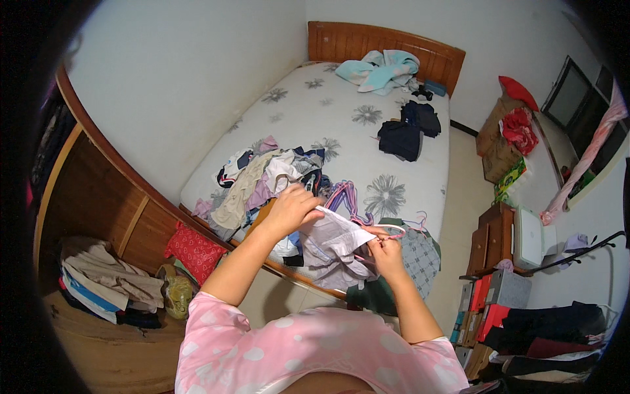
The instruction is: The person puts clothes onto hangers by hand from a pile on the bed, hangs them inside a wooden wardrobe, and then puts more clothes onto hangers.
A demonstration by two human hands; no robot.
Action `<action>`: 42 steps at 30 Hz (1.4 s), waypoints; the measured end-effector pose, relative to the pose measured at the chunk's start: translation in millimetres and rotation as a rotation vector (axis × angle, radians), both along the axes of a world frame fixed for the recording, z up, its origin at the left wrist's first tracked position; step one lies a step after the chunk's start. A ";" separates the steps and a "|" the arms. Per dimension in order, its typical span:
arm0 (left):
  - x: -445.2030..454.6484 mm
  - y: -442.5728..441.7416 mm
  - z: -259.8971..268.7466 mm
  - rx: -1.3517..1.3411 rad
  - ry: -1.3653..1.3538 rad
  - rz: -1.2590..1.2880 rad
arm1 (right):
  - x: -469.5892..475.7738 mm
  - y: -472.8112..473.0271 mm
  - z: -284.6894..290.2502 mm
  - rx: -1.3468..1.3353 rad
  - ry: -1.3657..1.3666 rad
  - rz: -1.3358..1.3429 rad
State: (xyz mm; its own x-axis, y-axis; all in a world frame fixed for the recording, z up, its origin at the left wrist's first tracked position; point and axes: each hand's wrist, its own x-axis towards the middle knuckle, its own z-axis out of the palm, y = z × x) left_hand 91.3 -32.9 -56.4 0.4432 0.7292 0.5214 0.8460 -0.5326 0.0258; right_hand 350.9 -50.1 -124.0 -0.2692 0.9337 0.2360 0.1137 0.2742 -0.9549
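A pale lilac collared shirt (334,246) hangs between my hands over the near edge of the bed. My left hand (295,209), slightly blurred, grips one end of its collar. My right hand (386,253) pinches the other end, and a pink-and-white hanger (397,228) passes by its fingers. Part of the hanger seems to lie behind the shirt. Just beyond the shirt, a bunch of purple and pink hangers (347,197) rests on the mattress. To the left sits a heap of mixed clothes (251,189). A grey patterned garment with green edges (418,256) lies right of my right hand.
The flower-printed mattress (295,115) carries folded dark clothes (399,140) and a light-blue blanket (381,71). An open wooden wardrobe (88,197) stands left. Along the right are a wooden cabinet (492,236), stacked shoe boxes (485,305) and a clothes rack (576,253).
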 end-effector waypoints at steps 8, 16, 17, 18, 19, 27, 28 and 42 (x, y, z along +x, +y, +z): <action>26.3 3.3 -14.8 -0.132 -0.050 -0.101 | 4.5 7.2 20.5 0.106 -0.157 -0.001; 65.2 2.6 -19.6 -0.181 -0.213 -0.153 | -25.4 10.7 32.9 0.149 -0.284 0.009; 67.4 2.4 -16.7 -0.167 -0.213 -0.125 | -25.5 13.2 30.8 0.134 -0.291 0.012; 67.1 0.6 -10.3 -0.214 -0.222 -0.075 | -26.1 15.5 32.3 0.204 -0.268 0.022; 65.5 1.4 -7.9 -0.217 -0.222 -0.078 | -23.6 17.9 36.0 0.201 -0.268 0.019; 19.0 0.2 -4.1 -0.095 -0.357 0.049 | 41.5 39.8 35.3 -0.194 -0.041 0.177; 13.1 -0.5 -3.8 -0.058 -0.374 0.029 | 49.4 44.1 23.2 -0.246 0.039 0.199; -18.0 -3.5 -15.0 -0.077 -0.707 -0.010 | 1.8 42.0 -61.8 -0.401 0.393 0.552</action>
